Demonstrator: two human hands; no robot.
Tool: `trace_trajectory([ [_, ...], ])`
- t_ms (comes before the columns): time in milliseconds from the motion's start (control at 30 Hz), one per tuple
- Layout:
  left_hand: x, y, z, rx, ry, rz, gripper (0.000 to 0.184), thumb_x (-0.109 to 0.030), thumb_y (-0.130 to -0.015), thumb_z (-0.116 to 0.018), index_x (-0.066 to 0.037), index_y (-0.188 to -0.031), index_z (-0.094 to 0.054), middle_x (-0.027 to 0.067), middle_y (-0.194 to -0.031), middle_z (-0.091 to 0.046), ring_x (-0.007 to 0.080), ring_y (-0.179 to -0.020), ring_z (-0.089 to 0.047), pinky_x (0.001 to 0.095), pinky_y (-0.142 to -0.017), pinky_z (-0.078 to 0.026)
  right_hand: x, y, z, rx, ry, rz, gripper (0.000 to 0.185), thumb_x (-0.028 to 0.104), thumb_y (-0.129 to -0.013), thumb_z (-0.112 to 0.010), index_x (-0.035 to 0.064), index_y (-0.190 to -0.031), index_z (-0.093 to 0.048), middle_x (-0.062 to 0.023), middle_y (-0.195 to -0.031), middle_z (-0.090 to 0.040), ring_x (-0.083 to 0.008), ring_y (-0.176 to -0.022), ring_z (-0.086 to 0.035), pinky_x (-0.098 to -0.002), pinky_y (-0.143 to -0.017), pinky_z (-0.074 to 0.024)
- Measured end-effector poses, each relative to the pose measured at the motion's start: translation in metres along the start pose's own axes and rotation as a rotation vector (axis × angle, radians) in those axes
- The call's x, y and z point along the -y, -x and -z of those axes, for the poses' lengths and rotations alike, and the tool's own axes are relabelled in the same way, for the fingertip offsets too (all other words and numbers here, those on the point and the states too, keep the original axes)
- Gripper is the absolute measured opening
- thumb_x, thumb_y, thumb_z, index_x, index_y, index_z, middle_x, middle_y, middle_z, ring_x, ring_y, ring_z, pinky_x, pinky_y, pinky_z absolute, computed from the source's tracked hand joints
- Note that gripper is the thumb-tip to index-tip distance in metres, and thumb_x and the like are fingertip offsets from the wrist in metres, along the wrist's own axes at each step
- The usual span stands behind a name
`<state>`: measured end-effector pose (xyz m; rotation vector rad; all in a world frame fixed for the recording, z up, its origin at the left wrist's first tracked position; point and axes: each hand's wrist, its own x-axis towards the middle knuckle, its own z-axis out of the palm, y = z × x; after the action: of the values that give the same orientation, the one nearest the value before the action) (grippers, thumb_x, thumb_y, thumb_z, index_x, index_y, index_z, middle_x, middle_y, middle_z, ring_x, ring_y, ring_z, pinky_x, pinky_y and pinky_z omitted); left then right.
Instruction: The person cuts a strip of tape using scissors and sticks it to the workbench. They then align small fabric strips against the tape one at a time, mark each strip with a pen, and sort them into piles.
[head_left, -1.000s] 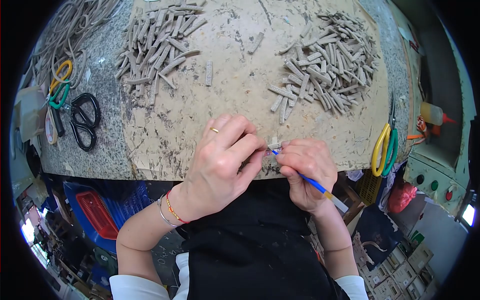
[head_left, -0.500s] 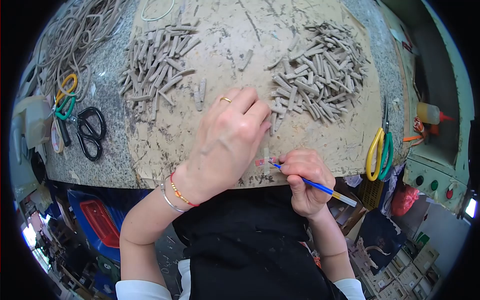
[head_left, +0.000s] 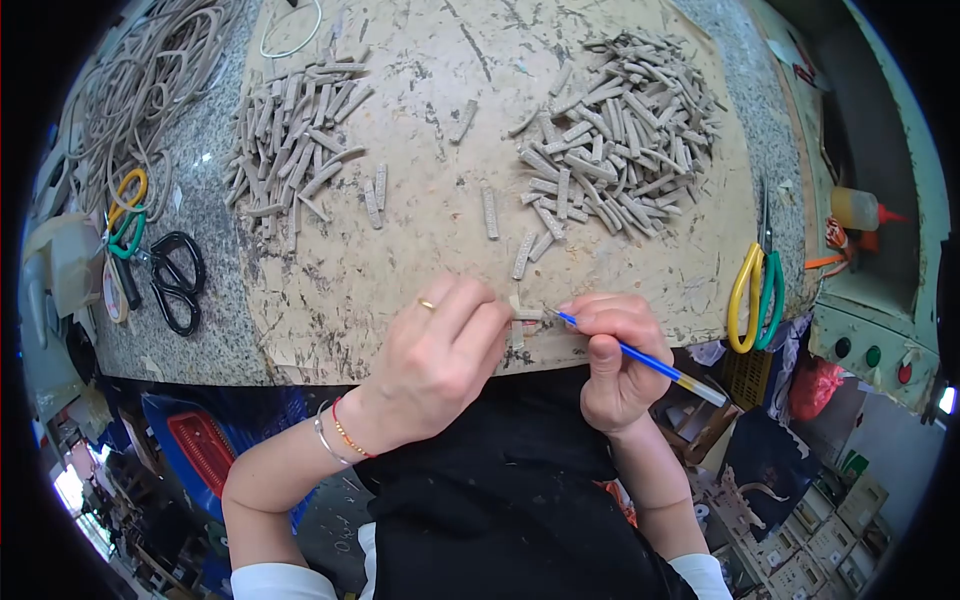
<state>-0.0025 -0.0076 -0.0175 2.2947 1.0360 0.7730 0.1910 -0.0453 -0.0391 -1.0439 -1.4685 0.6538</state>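
My left hand [head_left: 445, 350] is closed, its fingertips pinching a short grey strip [head_left: 527, 314] against the board. Under that strip lies a small pink mark with pale tape [head_left: 517, 341] across it. In my right hand [head_left: 620, 350] is a slim blue pen [head_left: 645, 357], its tip pointing left, close to the strip's right end. I cannot tell whether the tip touches the strip. A few loose strips [head_left: 489, 213] lie beyond my hands, between a left pile of grey strips [head_left: 300, 130] and a larger right pile [head_left: 625, 130].
Coiled grey cord [head_left: 150, 80] lies at the far left. Black-handled scissors [head_left: 178, 283] and yellow-and-green-handled scissors [head_left: 128, 215] are near it. Other scissors [head_left: 757, 300] lie at the right edge. A bottle with a red tip [head_left: 855, 208] stands beyond, above a button panel [head_left: 873, 355].
My left hand has drawn back from the right pile towards the pink mark and now holds a strip there. My right hand keeps the pen, its tip shifted slightly right.
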Motion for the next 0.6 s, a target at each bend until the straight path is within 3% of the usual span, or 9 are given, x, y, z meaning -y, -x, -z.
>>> trace_trajectory([
  [333, -0.005, 0.0013, -0.0008, -0.114, -0.062, 0.177, 0.018, -0.005, -0.073, -0.076, -0.008, -0.085, -0.064, 0.0043, -0.086, -0.056, 0.0243, -0.083, -0.055, 0.0382, -0.075, -0.038, 0.0036, -0.0044, -0.0029, 0.139, 0.146, 0.045, 0.012, 0.009, -0.093, -0.07, 0.0013, -0.1, -0.064, -0.0136, -0.09, -0.07, -0.0293, -0.08, -0.07, -0.0361, -0.071, -0.0561],
  [600, 0.0001, 0.0062, 0.0041, -0.084, -0.01, 0.164, 0.018, -0.002, -0.071, -0.077, -0.008, -0.085, -0.066, 0.0047, -0.086, -0.058, 0.024, -0.081, -0.054, 0.0367, -0.075, -0.037, 0.0036, -0.0035, -0.0041, 0.163, 0.161, 0.023, 0.011, 0.008, -0.092, -0.071, 0.0018, -0.099, -0.064, -0.0132, -0.089, -0.071, -0.0288, -0.08, -0.071, -0.0354, -0.072, -0.0558],
])
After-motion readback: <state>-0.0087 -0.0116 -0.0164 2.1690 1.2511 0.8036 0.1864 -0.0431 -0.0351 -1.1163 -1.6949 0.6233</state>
